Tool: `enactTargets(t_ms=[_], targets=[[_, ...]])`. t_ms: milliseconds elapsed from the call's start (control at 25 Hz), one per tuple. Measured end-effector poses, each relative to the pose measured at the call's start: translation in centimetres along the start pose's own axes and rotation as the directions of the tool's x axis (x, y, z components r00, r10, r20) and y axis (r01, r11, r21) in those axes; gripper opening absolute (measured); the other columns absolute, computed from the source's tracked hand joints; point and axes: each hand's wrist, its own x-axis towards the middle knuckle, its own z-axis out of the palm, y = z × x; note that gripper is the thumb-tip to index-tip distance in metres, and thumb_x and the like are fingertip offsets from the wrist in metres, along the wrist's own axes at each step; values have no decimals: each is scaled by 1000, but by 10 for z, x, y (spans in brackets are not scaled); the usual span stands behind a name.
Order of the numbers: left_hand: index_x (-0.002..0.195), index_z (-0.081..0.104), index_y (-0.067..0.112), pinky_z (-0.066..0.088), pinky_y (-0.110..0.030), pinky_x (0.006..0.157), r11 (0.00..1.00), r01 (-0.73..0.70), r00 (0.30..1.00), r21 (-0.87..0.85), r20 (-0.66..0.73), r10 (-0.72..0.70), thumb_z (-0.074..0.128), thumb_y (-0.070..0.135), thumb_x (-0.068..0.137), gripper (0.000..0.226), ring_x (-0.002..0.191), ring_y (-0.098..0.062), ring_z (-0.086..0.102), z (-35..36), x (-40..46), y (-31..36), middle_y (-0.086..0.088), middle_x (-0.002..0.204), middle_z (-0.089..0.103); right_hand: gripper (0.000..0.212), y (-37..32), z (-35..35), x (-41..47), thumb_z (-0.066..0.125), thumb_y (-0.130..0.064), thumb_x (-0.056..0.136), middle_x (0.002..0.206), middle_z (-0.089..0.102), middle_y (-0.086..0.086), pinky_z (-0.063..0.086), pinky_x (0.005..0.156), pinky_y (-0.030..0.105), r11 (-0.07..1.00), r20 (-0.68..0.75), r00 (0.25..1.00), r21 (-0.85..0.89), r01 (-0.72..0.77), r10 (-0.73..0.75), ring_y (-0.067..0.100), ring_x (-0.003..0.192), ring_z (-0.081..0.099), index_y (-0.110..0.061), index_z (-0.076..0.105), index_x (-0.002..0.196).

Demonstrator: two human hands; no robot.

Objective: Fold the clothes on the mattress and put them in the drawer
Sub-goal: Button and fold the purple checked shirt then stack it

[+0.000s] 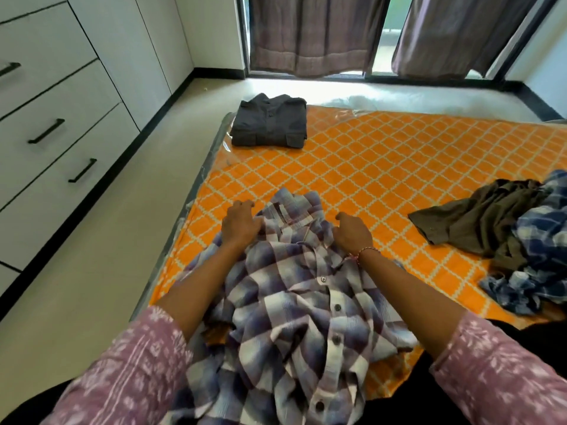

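A purple-and-white checked button-up shirt [294,302] lies rumpled, front up, on the near part of the orange lattice-patterned mattress [383,167]; a dark grey shirt [269,121], neatly folded, sits at its far left corner; a crumpled olive-brown garment [478,222] and a blue-and-white checked garment [534,259] are heaped together at the right edge; white drawers with black bar handles [55,148] stand closed on the left.

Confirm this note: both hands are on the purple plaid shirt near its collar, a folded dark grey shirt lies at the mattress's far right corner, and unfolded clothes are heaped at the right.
One detail is wrong. In the head view the folded dark grey shirt lies at the far left corner of the mattress, not the right. The rest stands: left hand and right hand are on the purple plaid shirt near its collar, with the unfolded clothes heaped at the right.
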Motion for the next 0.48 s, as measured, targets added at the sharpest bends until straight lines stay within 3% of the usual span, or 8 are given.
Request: enactTargets(t_ms=[80, 160, 280, 360, 480], targets=[[121, 54, 7, 43, -42, 88, 967, -15, 991, 253, 130, -18, 53, 31, 93, 38, 111, -34, 51, 12, 32, -9, -17, 124, 54, 37, 2, 4, 16, 47, -35, 98, 113, 55, 24, 44, 80, 42, 996, 140, 986, -17, -92, 93, 36, 102, 54, -6, 52, 120], [109, 60, 4, 46, -38, 76, 954, -73, 957, 289, 291, -16, 54, 32, 92, 33, 97, -32, 56, 23, 48, -12, -18, 112, 61, 31, -1, 18, 23, 56, -40, 92, 97, 55, 17, 41, 74, 37, 992, 169, 980, -81, -96, 109, 32, 95, 53, -9, 56, 97], [93, 62, 5, 42, -33, 67, 977, -78, 957, 199, 288, 18, 61, 26, 88, 22, 86, -30, 56, 38, 57, -17, -14, 95, 62, 42, -4, 47, 22, 56, -38, 90, 123, 50, 13, 40, 90, 44, 940, -65, 994, -325, -102, 85, 33, 116, 46, -9, 52, 120], [77, 58, 8, 41, -31, 63, 997, 14, 968, 79, 248, -33, 65, 19, 84, 15, 75, -25, 54, 42, 63, -25, -12, 81, 60, 37, -3, 64, 21, 50, -33, 91, 129, 48, 14, 35, 96, 46, 930, -92, 981, -313, -191, 171, 33, 121, 41, -12, 53, 121], [59, 48, 10, 31, -26, 52, 987, 138, 954, -79, 278, -111, 64, 9, 81, 27, 57, -19, 41, 43, 71, -33, -10, 61, 48, 26, -4, 71, 30, 45, -23, 96, 127, 52, 15, 33, 98, 47, 909, -97, 958, -304, -285, 268, 33, 120, 43, -14, 56, 117]])
